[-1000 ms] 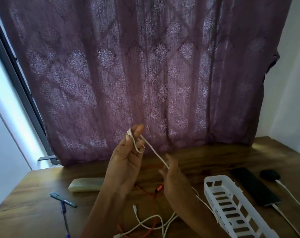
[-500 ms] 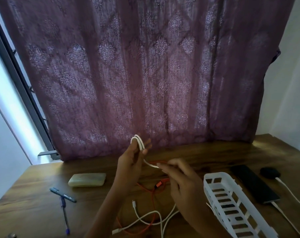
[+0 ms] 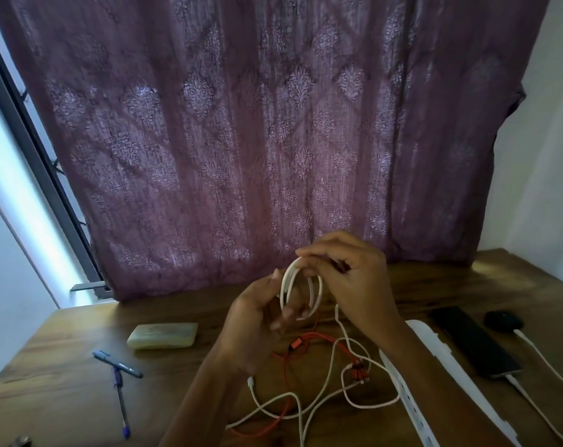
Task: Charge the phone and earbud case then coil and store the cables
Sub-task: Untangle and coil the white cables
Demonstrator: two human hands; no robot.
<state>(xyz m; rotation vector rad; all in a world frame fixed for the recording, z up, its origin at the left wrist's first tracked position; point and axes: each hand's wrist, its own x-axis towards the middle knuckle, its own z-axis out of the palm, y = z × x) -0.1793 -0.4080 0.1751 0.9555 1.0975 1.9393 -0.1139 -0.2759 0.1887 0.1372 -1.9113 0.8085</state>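
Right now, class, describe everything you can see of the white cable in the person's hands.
The white cable is thin, round and smooth, seemingly plastic-sheathed. Part of it is wound into a few upright oval loops held above the wooden table. The right hand pinches the top of the loops; the left hand holds their lower part. The rest trails down from the coil and lies in loose curves on the table, crossing an orange cable. Its ends cannot be traced.

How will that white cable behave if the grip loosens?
Likely floppy and light: the white cable bends into small loops between left hand and right hand. The loops probably spring open if released; its tail sprawls in loose curves on the table.
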